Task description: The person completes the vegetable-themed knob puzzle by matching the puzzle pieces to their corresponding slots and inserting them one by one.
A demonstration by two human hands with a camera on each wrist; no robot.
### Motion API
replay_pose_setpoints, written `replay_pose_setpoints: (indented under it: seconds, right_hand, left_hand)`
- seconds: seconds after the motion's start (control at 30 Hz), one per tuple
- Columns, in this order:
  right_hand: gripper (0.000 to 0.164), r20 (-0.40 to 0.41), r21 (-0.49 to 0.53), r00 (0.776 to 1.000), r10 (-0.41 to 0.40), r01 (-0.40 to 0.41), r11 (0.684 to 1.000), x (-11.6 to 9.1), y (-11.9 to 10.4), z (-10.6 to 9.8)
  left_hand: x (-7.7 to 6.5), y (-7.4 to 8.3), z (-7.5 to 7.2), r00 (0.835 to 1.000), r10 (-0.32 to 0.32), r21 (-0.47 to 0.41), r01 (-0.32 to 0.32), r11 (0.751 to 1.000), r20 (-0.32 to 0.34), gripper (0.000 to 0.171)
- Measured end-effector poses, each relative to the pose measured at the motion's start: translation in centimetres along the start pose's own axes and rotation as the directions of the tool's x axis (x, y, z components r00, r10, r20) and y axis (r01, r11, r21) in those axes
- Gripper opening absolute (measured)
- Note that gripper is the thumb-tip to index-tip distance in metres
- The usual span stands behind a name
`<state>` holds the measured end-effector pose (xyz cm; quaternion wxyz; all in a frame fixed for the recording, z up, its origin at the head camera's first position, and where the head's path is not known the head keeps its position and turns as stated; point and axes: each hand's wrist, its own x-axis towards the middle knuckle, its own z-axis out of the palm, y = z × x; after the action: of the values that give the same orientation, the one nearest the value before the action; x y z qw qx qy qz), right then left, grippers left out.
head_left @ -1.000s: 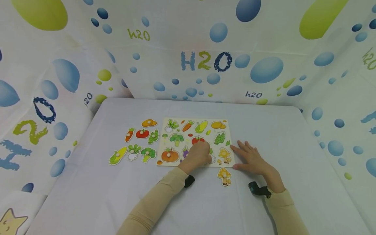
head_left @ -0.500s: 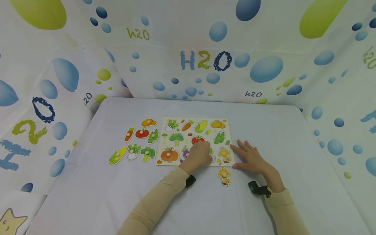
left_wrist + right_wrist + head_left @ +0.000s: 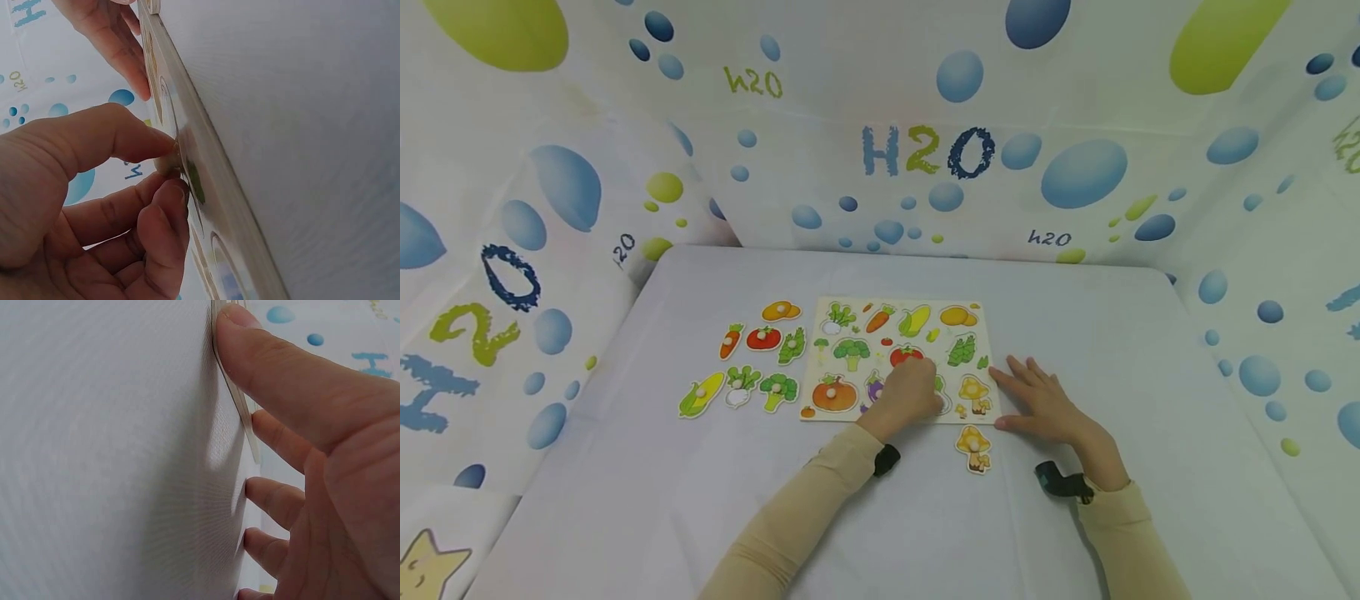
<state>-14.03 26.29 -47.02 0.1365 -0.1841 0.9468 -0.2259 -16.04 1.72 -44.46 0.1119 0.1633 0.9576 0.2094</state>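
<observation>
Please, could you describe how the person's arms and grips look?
The left sleeve and right sleeve are long, plain and beige. The left wrist device and right wrist device are small and black. The left grip and right grip are bare, without gloves.

Long beige sleeves [image 3: 797, 508] and small black wrist-worn devices [image 3: 1060, 482]

Got seven flat multicoloured vegetable pieces [image 3: 742, 379] left of a cream rectangular wooden board [image 3: 935, 315], plus a yellow mushroom-shaped piece [image 3: 973, 438] just in front.
</observation>
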Motion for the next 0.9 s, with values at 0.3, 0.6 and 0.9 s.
replay_pose_setpoints:
  seconds: [0.3, 0.6, 0.9]
  right_hand:
    - [0.08, -0.007, 0.008, 1.0, 0.001, -0.001, 1.0, -0.1, 0.3, 0.2]
    - [0.078, -0.006, 0.007, 1.0, -0.007, 0.008, 1.0, -0.3, -0.1, 0.0]
    - [0.077, -0.004, -0.006, 1.0, -0.018, 0.018, 1.0, -0.2, -0.4, -0.5]
  left_hand:
    - [0.0, 0.0, 0.1, 1.0, 0.031, -0.014, -0.031, 0.999, -0.005, 0.026]
    - [-0.8, 0.3, 0.2, 0.999, 0.031, 0.003, -0.031, 1.0, -0.028, 0.023]
    - [-2.7, 2.8, 0.2, 0.985, 0.123, -0.007, -0.123, 0.992, 0.121, 0.037]
